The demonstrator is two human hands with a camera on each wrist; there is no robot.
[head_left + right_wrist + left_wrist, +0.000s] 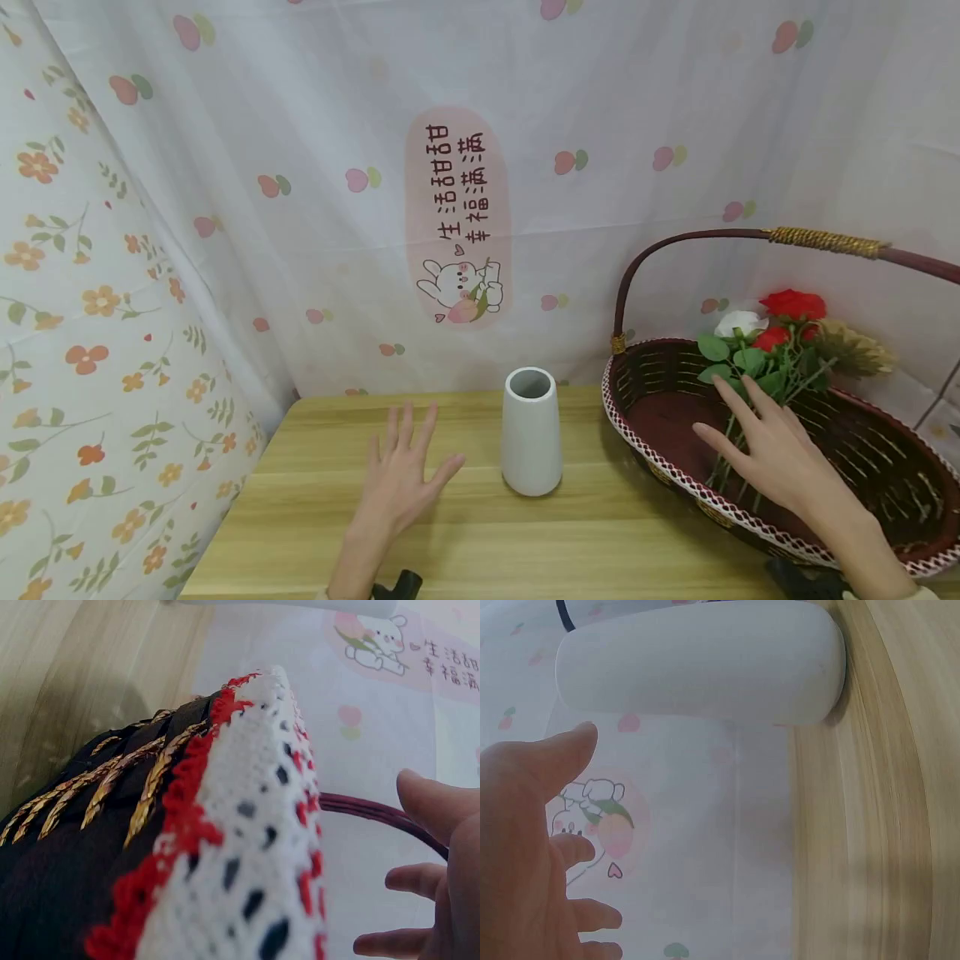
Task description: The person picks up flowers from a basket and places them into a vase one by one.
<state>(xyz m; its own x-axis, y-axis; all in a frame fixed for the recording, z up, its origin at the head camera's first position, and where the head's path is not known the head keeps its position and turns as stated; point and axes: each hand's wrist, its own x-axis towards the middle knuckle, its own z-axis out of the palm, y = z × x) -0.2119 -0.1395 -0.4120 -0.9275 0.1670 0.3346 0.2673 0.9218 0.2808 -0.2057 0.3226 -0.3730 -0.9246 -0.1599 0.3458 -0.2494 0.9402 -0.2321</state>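
A white vase [532,442] stands upright on the wooden table, its mouth facing up. To its left my left hand [401,475] hovers with fingers spread, holding nothing; in the left wrist view the vase [705,664] lies just beyond the thumb. My right hand [780,454] is over the dark woven basket [667,417], fingers extended. Beneath and beyond it a bunch of artificial flowers leans in the basket: a white rose [741,323], red roses [795,305] and a tan bloom [855,348]. The hand hides part of the stems; whether it touches them I cannot tell.
The basket's tall handle [693,237] arches over the flowers, and its rim has white and red lace trim [247,802]. Behind the wooden table [300,500] hangs a printed curtain [315,250], with a floral cloth [97,375] at the left.
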